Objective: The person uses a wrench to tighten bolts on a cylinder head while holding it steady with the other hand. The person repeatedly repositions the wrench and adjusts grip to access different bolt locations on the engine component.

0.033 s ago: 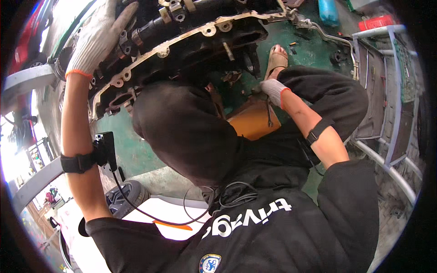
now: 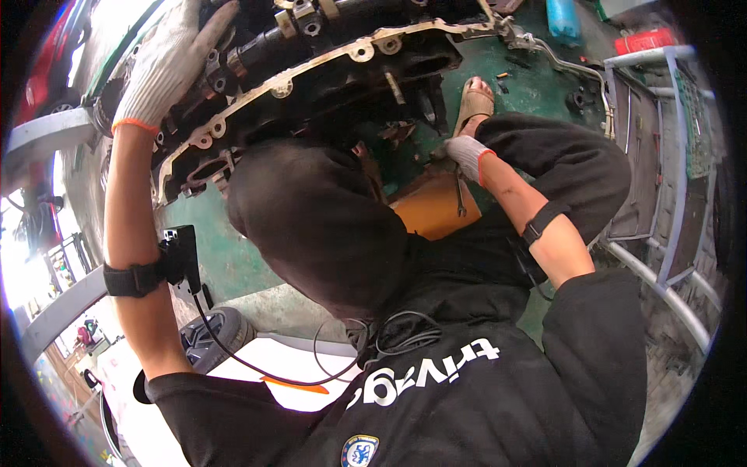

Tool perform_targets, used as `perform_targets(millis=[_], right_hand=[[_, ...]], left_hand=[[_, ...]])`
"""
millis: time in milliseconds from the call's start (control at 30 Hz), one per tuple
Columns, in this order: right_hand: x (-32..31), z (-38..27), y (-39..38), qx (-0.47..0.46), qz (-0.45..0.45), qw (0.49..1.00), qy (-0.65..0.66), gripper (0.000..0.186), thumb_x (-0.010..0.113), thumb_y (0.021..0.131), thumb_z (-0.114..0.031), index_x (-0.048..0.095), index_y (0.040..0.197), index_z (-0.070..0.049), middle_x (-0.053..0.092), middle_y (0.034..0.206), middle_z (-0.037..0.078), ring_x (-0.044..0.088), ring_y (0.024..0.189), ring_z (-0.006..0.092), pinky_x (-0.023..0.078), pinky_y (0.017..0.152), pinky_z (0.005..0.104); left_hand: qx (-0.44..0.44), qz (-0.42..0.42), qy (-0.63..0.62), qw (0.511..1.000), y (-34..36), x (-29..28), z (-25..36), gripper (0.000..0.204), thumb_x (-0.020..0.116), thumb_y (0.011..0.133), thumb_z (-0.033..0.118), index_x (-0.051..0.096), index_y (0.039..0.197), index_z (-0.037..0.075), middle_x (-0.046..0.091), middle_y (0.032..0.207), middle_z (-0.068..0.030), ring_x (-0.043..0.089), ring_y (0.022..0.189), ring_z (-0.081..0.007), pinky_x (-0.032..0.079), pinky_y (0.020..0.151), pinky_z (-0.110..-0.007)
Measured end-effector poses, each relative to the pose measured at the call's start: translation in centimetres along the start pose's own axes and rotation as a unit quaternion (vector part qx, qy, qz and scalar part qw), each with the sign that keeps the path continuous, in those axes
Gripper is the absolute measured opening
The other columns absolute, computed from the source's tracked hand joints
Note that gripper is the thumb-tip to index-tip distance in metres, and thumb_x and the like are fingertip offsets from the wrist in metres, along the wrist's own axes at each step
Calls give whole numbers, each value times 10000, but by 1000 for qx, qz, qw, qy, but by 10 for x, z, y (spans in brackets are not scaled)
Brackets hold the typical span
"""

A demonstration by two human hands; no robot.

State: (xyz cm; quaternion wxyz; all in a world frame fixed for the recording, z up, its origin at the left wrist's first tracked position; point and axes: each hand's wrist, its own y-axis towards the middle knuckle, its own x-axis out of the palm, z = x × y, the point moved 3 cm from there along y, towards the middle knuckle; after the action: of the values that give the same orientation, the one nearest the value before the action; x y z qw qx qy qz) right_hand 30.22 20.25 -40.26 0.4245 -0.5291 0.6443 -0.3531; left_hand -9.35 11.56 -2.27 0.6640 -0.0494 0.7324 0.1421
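My gloved left hand (image 2: 163, 74) rests on the upper left of a dark engine block (image 2: 350, 86) with pale flange edges, its thumb and fingers apart beside the metal fittings. My gloved right hand (image 2: 467, 159) is down by my right leg, fingers curled on a metal wrench (image 2: 459, 201), whose open end points toward me above an orange-brown sheet (image 2: 432, 218) on the green floor. What lies under the engine is partly in shadow.
A metal pipe (image 2: 591, 74) runs right of the engine. A blue bottle (image 2: 562, 17), a red cylinder (image 2: 644, 41) and a grey metal rack (image 2: 661, 179) stand at the right. Grey bars (image 2: 50, 140) and a wheel (image 2: 214, 335) are at the left.
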Motion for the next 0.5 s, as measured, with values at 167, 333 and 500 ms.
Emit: perform_targets(millis=[167,333,500], right_hand=[[25,42,51,201,23,931,304,273,514,1049,-234,638,1221,-61,669,1068,143,640,803,291,513,684,411],[23,5,28,-316,5,868,-383,640,898,764,-209,647,1336,-70,678,1307,57,688,1155,244,590,855,346],[-15,-45,-113,-117,-5,986,120,508,628,975,-377,649,1285,25,714,1146,166,693,1050,270,544,930,352]], left_hand=[[-108,-92,-28,989,-14,-27,40,775,493,1054,501,231,1632,55,361,1633,-225,375,1492,-375,256,1255,-502],[-87,-96,-68,989,-9,-28,26,730,511,1057,471,284,1605,46,400,1598,-226,423,1457,-325,325,1221,-447],[7,-95,-181,979,10,-24,-29,526,551,1080,379,556,1468,24,618,1429,-160,571,1310,-198,409,1137,-319]])
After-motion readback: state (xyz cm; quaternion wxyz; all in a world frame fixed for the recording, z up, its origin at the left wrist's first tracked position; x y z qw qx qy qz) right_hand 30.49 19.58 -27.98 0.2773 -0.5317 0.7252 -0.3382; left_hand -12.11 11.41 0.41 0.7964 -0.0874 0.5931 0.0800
